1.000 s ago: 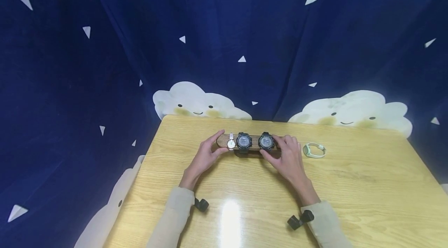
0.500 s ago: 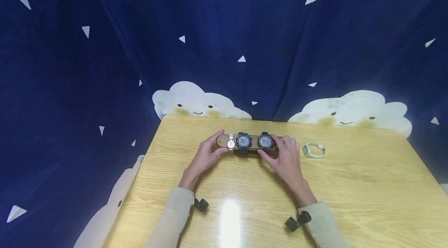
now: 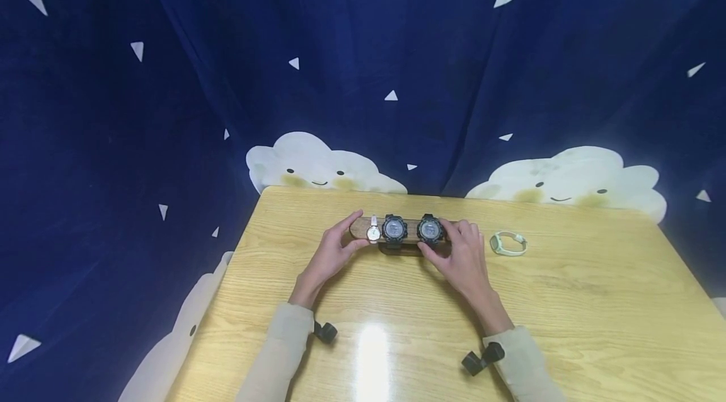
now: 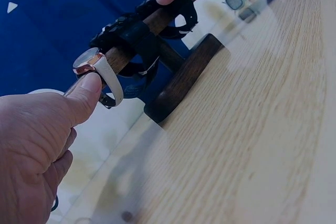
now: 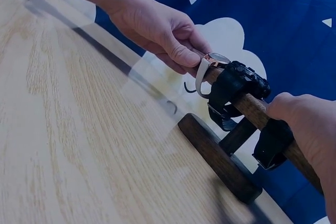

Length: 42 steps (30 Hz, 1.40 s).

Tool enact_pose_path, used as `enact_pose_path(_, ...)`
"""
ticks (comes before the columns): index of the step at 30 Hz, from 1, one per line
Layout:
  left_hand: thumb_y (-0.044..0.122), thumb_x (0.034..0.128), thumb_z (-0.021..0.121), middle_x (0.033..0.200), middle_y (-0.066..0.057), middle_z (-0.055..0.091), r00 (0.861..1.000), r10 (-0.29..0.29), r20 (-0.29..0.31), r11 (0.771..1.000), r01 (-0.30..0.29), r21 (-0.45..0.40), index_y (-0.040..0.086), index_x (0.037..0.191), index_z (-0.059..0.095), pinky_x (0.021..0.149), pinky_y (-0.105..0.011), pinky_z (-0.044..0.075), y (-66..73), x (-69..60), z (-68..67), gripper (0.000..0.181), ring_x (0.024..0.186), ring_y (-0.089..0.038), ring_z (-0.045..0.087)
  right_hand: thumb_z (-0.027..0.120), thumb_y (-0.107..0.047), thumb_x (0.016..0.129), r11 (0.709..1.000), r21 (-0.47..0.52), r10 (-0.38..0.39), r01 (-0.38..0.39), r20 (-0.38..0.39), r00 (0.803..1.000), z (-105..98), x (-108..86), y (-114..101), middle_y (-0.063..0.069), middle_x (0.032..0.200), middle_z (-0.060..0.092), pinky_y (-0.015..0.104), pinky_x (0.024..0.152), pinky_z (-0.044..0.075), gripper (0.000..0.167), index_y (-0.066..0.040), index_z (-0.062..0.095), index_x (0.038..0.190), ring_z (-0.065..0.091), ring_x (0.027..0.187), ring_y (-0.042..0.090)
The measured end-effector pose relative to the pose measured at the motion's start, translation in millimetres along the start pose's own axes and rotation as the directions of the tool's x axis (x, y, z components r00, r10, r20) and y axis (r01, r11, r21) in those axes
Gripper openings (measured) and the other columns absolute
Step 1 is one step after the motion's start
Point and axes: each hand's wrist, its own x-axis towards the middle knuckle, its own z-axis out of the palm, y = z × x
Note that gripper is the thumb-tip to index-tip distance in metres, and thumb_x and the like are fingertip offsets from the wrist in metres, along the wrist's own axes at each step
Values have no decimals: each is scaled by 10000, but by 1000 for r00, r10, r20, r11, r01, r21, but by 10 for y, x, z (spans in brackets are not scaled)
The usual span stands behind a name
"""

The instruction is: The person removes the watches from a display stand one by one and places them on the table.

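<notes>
A dark wooden watch stand (image 3: 413, 233) with a bar on a rounded base stands toward the table's back. My left hand (image 3: 332, 252) grips the bar's left end, its thumb by a small white-strapped watch (image 3: 373, 234) with a rose-gold case. Beside that watch, a chunky black watch (image 3: 394, 229) is looped round the bar. Farther right, a second black watch (image 3: 430, 230) hangs on it, and my right hand (image 3: 467, 260) holds this one between thumb and fingers. In the right wrist view, the right thumb partly covers that watch (image 5: 274, 142).
A pale green watch (image 3: 508, 244) lies on the wooden table (image 3: 595, 301), right of the stand. Behind the table hangs a dark blue curtain (image 3: 351, 24) with white triangles and clouds. Black wrist cameras (image 3: 326, 332) sit on both sleeves.
My right hand has shifted slightly left along the bar with the second black watch, then stayed still. The left hand keeps its place on the bar's end.
</notes>
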Motion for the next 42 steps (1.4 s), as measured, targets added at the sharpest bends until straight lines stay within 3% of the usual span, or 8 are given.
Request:
enact_pose_path(21,210,925,783,1595,-99,484,1000,9,1,1000,-9,7,190,1576,476,1244,-457,338,-20,-5,0,720,1489,-300,430,902,-413,776,1000,-1,31,-31,64,997,-52,21,5,56,868,484,354,728,301,687,40,700,1251,401,839,280)
enact_pose_path(42,210,925,778,1603,-68,475,1000,-22,17,1000,22,-5,212,1580,468,1255,-400,330,-8,0,-11,724,1504,-249,411,905,-400,772,999,3,35,-35,63,997,-93,22,30,53,867,489,366,734,302,670,34,703,1240,408,847,284)
